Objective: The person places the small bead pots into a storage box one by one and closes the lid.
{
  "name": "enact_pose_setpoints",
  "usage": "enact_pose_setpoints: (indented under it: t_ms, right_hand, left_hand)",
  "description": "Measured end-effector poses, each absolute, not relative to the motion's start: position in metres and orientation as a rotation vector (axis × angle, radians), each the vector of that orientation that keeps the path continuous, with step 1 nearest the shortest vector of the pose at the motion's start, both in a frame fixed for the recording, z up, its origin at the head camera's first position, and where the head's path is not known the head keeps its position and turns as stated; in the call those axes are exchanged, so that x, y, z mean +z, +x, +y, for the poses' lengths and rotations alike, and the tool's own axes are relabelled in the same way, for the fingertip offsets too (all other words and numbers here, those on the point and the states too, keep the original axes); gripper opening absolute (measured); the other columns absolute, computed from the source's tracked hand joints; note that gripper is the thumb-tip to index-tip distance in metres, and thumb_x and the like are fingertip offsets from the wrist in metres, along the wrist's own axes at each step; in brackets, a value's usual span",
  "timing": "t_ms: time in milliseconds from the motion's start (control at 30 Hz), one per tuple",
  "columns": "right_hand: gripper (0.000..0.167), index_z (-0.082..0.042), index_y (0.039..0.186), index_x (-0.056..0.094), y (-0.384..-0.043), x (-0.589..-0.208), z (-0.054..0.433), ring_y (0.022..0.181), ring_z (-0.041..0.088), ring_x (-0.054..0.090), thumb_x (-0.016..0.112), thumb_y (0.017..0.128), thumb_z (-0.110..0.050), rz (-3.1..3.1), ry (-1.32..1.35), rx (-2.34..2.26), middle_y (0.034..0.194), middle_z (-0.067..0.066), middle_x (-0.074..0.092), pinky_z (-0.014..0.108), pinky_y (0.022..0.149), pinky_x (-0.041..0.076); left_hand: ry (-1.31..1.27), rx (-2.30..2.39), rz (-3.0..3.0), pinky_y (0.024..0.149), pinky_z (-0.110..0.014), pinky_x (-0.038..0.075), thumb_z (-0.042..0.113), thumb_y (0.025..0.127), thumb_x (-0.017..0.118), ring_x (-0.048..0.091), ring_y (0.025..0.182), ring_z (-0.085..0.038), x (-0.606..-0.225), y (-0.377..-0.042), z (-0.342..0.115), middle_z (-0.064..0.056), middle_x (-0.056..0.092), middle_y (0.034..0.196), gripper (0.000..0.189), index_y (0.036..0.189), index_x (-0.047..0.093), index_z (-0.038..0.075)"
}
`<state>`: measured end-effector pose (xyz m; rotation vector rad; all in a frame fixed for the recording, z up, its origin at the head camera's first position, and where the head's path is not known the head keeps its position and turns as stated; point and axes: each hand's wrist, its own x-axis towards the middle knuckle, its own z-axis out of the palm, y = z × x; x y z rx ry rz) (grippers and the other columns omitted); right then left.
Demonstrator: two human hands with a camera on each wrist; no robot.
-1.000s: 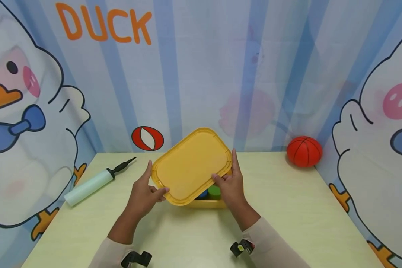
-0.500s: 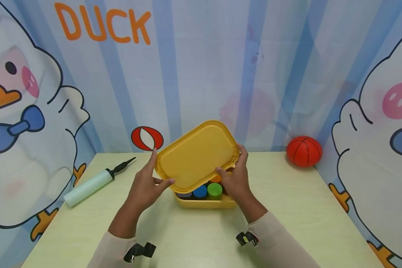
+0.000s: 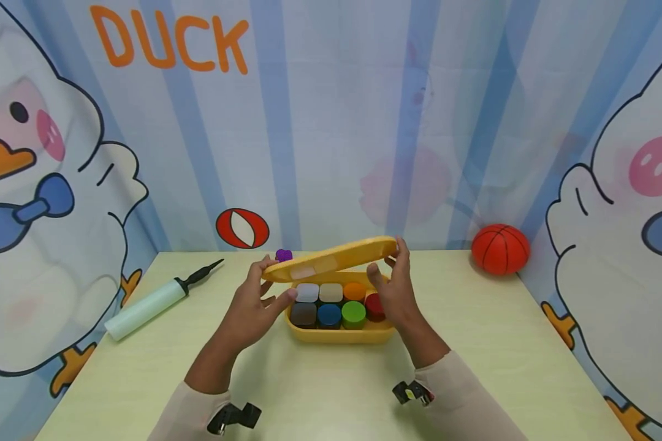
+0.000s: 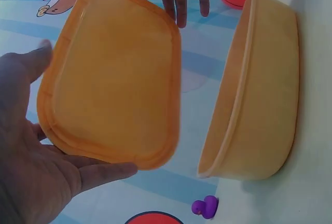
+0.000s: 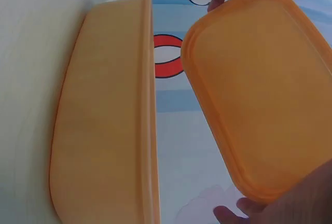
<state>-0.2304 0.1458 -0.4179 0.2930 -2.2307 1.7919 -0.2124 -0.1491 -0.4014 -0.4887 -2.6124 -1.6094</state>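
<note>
Both hands hold a yellow lid (image 3: pixel 331 258) above the back of a yellow plastic box (image 3: pixel 339 336). Its left end is lower than its right in the head view, and its broad face shows in the left wrist view. My left hand (image 3: pixel 252 313) grips the left end between fingers and thumb. At the other end, my right hand (image 3: pixel 399 298) holds the lid with fingers round its edge. Inside the box stand several small round-topped pots, among them a green pot (image 3: pixel 353 314), a blue pot (image 3: pixel 329 315) and an orange pot (image 3: pixel 355 291). The right hand partly hides a red pot (image 3: pixel 374 307).
A pale green hand pump (image 3: pixel 149 308) with a black nozzle lies at the table's left. Behind the lid's left end sits a purple toy duck (image 3: pixel 283 255). A red ball (image 3: pixel 501 249) rests at the back right corner, before the printed curtain (image 3: pixel 331 122).
The lid has tipped from facing the camera to nearly edge-on, after shifting slightly right. More pots in the box and the purple duck have come into view.
</note>
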Motion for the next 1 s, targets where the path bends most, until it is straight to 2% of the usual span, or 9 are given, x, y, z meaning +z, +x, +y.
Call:
enact_pose_setpoints:
  t_ms: [100, 200, 300, 367, 467, 567, 633, 767, 1000]
  right_hand:
    - [0.134, -0.009, 0.174, 0.004, -0.229, -0.416, 0.154, 0.168, 0.051, 0.017, 0.043, 0.082, -0.1, -2.253, 0.331, 1.896, 0.179, 0.029, 0.014, 0.072, 0.133, 0.023]
    - [0.127, -0.01, 0.172, 0.008, -0.229, -0.418, 0.165, 0.166, 0.048, 0.025, 0.047, 0.088, -0.096, -2.281, 0.341, 2.013, 0.176, 0.029, 0.021, 0.067, 0.136, 0.022]
    - [0.114, -0.012, 0.173, 0.001, -0.231, -0.423, 0.176, 0.16, 0.045, 0.037, 0.054, 0.099, -0.081, -2.342, 0.384, 2.084, 0.173, 0.027, 0.027, 0.062, 0.136, 0.027]
    - [0.116, -0.013, 0.175, -0.005, -0.233, -0.427, 0.183, 0.16, 0.046, 0.039, 0.057, 0.101, -0.077, -2.417, 0.431, 2.054, 0.175, 0.026, 0.026, 0.061, 0.135, 0.029]
    - [0.129, -0.013, 0.176, -0.012, -0.237, -0.434, 0.194, 0.163, 0.05, 0.032, 0.055, 0.095, -0.087, -2.552, 0.511, 1.904, 0.182, 0.025, 0.014, 0.067, 0.133, 0.028]
    - [0.141, -0.013, 0.176, -0.01, -0.239, -0.441, 0.204, 0.165, 0.055, 0.024, 0.052, 0.083, -0.099, -2.684, 0.552, 1.724, 0.185, 0.022, 0.003, 0.075, 0.13, 0.024]
    - [0.145, -0.012, 0.176, -0.007, -0.241, -0.447, 0.209, 0.167, 0.055, 0.016, 0.056, 0.079, -0.1, -2.743, 0.574, 1.651, 0.185, 0.021, -0.001, 0.078, 0.13, 0.019]
    - [0.146, -0.01, 0.177, -0.001, -0.244, -0.459, 0.216, 0.17, 0.052, 0.007, 0.071, 0.078, -0.092, -2.805, 0.585, 1.554, 0.185, 0.021, 0.004, 0.079, 0.131, 0.015]
    - [0.14, -0.011, 0.177, 0.003, -0.24, -0.472, 0.222, 0.171, 0.05, 0.005, 0.09, 0.082, -0.065, -2.873, 0.514, 1.418, 0.185, 0.02, 0.007, 0.081, 0.13, 0.012]
  left_hand:
    - [-0.496, -1.574, -2.6, 0.119, -0.056, 0.045, 0.036, 0.112, 0.063, 0.021, 0.17, -0.042, -0.404, -0.212, -0.149, -0.019, 0.016, 0.184, 0.061, 0.157, 0.036, 0.005]
    - [-0.485, -1.565, -2.591, 0.119, -0.053, 0.045, 0.036, 0.115, 0.058, 0.026, 0.169, -0.04, -0.409, -0.213, -0.148, -0.017, 0.017, 0.184, 0.057, 0.159, 0.04, 0.006]
    - [-0.488, -1.542, -2.599, 0.119, -0.05, 0.046, 0.038, 0.113, 0.062, 0.035, 0.165, -0.041, -0.415, -0.215, -0.149, -0.017, 0.021, 0.183, 0.072, 0.171, 0.031, 0.009]
    - [-0.498, -1.513, -2.615, 0.12, -0.049, 0.045, 0.037, 0.11, 0.067, 0.038, 0.164, -0.041, -0.419, -0.217, -0.149, -0.017, 0.023, 0.183, 0.085, 0.176, 0.02, 0.013]
    - [-0.522, -1.471, -2.631, 0.123, -0.049, 0.042, 0.033, 0.105, 0.074, 0.035, 0.166, -0.038, -0.425, -0.22, -0.151, -0.013, 0.021, 0.184, 0.096, 0.177, 0.013, 0.016]
    - [-0.534, -1.397, -2.632, 0.128, -0.051, 0.037, 0.032, 0.1, 0.081, 0.025, 0.17, -0.037, -0.432, -0.221, -0.151, -0.008, 0.014, 0.186, 0.1, 0.177, 0.018, 0.015]
    - [-0.538, -1.362, -2.617, 0.131, -0.056, 0.034, 0.032, 0.097, 0.084, 0.022, 0.17, -0.038, -0.437, -0.221, -0.151, -0.008, 0.014, 0.185, 0.099, 0.175, 0.025, 0.012]
    - [-0.529, -1.338, -2.61, 0.131, -0.061, 0.031, 0.033, 0.093, 0.087, 0.022, 0.17, -0.041, -0.446, -0.222, -0.148, -0.006, 0.017, 0.185, 0.098, 0.172, 0.035, 0.01]
    - [-0.554, -1.308, -2.626, 0.133, -0.059, 0.03, 0.031, 0.086, 0.092, 0.023, 0.17, -0.04, -0.463, -0.226, -0.14, -0.007, 0.019, 0.185, 0.103, 0.169, 0.037, 0.005]
